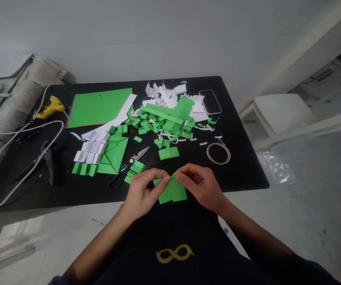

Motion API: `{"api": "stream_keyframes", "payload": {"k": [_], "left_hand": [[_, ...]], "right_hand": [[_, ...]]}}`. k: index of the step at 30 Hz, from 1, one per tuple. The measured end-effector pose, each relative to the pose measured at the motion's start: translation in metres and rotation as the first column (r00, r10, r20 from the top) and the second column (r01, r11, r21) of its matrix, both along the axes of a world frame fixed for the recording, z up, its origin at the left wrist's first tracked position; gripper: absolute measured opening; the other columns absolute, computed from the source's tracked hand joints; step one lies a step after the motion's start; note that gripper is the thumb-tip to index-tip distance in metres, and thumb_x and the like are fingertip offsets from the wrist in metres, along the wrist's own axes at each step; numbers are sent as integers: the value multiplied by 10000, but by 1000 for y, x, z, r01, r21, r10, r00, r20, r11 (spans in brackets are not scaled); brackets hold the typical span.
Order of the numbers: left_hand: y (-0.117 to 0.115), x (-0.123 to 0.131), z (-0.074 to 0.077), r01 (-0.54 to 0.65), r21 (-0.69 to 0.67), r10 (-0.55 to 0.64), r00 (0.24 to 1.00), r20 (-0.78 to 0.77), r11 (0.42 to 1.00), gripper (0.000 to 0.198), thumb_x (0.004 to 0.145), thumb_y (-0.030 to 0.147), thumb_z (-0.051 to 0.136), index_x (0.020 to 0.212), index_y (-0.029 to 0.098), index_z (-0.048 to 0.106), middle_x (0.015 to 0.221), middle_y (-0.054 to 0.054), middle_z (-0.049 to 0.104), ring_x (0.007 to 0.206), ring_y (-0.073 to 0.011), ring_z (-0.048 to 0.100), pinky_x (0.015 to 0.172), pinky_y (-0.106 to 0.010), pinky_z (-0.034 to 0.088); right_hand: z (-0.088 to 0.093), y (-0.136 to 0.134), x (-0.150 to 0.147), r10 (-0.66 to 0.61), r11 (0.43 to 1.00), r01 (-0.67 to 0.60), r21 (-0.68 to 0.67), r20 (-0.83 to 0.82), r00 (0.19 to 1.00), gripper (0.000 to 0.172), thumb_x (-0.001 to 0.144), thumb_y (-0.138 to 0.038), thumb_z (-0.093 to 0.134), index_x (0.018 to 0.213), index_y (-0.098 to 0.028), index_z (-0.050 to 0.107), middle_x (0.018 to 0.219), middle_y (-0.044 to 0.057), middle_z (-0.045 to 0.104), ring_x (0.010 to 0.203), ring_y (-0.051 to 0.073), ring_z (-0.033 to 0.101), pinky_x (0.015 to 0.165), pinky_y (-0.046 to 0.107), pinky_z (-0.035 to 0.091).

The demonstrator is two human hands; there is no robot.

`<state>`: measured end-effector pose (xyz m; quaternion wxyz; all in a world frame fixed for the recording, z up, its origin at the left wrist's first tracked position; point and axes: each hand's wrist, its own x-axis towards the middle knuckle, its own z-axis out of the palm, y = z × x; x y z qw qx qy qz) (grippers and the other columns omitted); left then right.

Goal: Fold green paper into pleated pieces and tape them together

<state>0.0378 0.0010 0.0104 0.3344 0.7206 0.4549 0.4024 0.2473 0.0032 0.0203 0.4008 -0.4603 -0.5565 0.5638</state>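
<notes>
Left hand (142, 192), right hand (202, 184): fingertips pinch paper (174, 193) at top edge; it lies 6 o'clock below, long axis 9–3.

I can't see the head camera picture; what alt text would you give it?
The left hand and right hand pinch a green paper piece together at the near edge of a black table. Behind it lie scissors, heaped green and white paper scraps, a tape roll, a phone and a yellow glue gun.
</notes>
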Motion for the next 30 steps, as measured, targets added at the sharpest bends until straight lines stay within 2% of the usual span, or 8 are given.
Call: {"api": "stream_keyframes", "payload": {"k": [2,6,10,13,17,21,26,30], "left_hand": [[0,0,0,7,2,-7,1000,-5,1000,115,1006,236,679,917,200,742,808,-16,779,675,-138,698,606,-238,524],[1,-1,1,30,4,-30,1000,-4,1000,104,1009,228,677,928,200,735,819,-16,780,694,-139,706,640,-240,536],[1,-3,0,10,-15,-10,1000,-17,1000,123,1012,236,668,913,198,731,820,-19,780,700,-143,706,633,-240,525],[0,-3,-1,22,-30,-23,999,-26,999,140,1018,262,664,916,197,735,813,-26,774,693,-149,699,626,-250,518],[0,-2,-1,90,-12,-90,996,-5,996,132,1023,255,656,927,200,727,782,-15,744,684,-145,684,650,-261,524],[0,-6,-2,147,-35,-147,989,18,988,104,1013,221,668,921,203,712,789,-8,733,681,-133,660,642,-250,514],[2,-15,-2,109,-52,-109,994,-4,993,110,1012,217,663,912,196,704,792,-13,734,702,-137,677,656,-246,516],[4,-13,-3,120,-50,-122,992,-26,991,118,1013,225,658,911,194,708,786,-10,733,677,-130,663,627,-236,500]], "right_hand": [[-1,1,-2,-22,1000,22,-2,19,1000,190,917,-390,806,846,-215,783,777,18,770,687,166,695,614,276,527],[0,3,-2,-5,1000,5,7,33,999,186,931,-363,793,813,-219,785,759,12,765,698,167,692,646,284,538],[0,4,2,19,1000,-18,-2,26,999,200,994,-362,702,890,-217,793,846,37,788,787,183,725,705,297,561],[-3,3,2,17,1000,-17,-5,6,1000,152,938,-370,766,947,-218,765,879,38,773,789,185,717,700,298,571],[-4,3,-1,93,996,-94,3,19,995,116,905,-324,768,887,-214,734,810,13,716,688,152,643,617,272,529],[-2,6,8,158,987,-157,-17,32,987,92,898,-282,745,843,-210,739,782,7,716,687,148,649,629,270,531],[-2,12,31,98,995,-96,-39,49,994,97,865,-252,755,790,-204,714,739,10,721,683,156,680,657,283,554],[-3,11,25,86,996,-85,-35,12,996,104,875,-293,785,873,-202,736,831,33,749,761,172,713,725,303,589]]}}
